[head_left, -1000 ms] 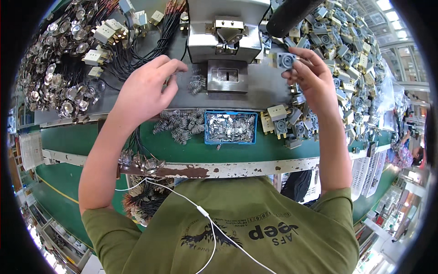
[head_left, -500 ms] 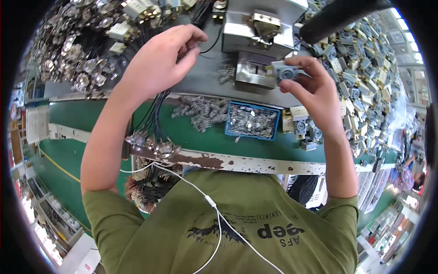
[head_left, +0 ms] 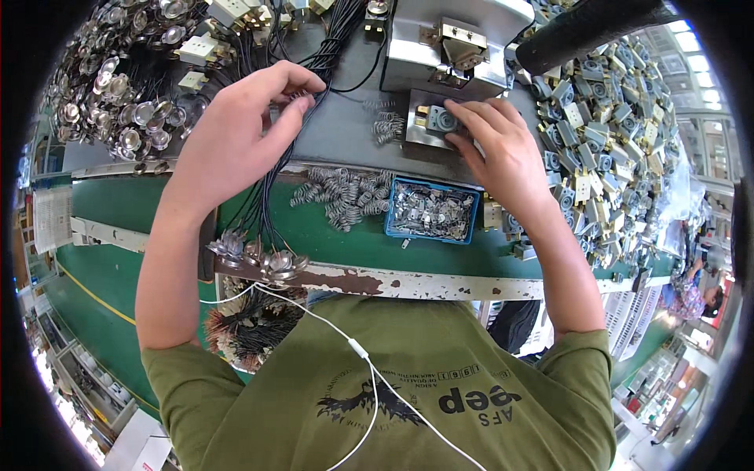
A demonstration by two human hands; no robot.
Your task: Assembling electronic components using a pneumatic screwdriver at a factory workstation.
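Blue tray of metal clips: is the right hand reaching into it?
No, the right hand rests on a small grey part at the press fixture, beyond the blue tray.

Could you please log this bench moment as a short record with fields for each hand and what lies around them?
left hand: fingertips pinching into the black wire bundle
right hand: fingers resting on a small grey part seated on the metal fixture plate
behind fixture: grey press block
bench front: blue tray of small metal pieces, loose springs beside it
far left: heap of round metal caps on leads
far right: pile of grey and cream parts
surface: green bench edge
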